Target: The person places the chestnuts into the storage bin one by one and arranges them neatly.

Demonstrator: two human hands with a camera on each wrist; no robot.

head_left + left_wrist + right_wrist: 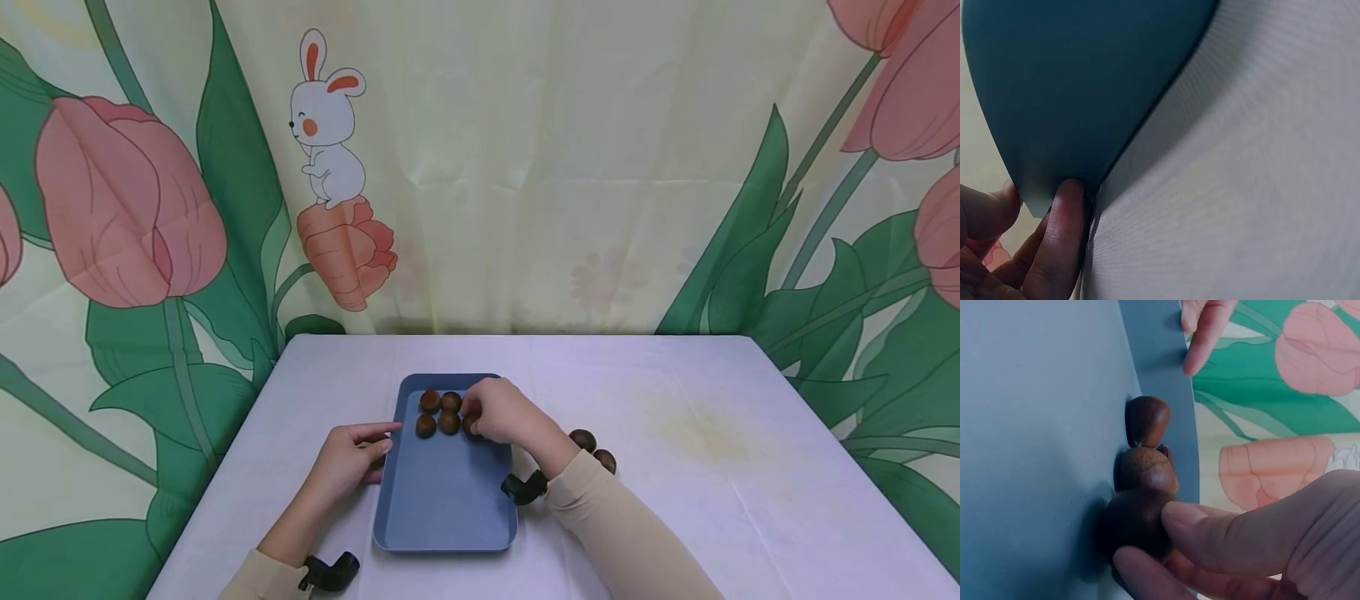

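A blue-grey tray (pixel 450 508) lies on the white-covered table. Several brown chestnuts (pixel 448 422) sit in two rows near its far end. My right hand (pixel 497 410) pinches one chestnut (pixel 1137 524) between thumb and fingers, at the right end of the nearer row. In the right wrist view it is beside another chestnut (pixel 1146 469). On the tray's left side, my left hand (pixel 348 457) holds the edge, one finger reaching the rim and another finger (pixel 1063 231) against the outer wall. My right hand hides part of the far right corner.
Two chestnuts (pixel 582 440) lie on the table right of the tray, partly behind my right forearm. A curtain (pixel 525 167) printed with tulips and a rabbit hangs behind the table. Each wrist carries a black camera (pixel 330 572).
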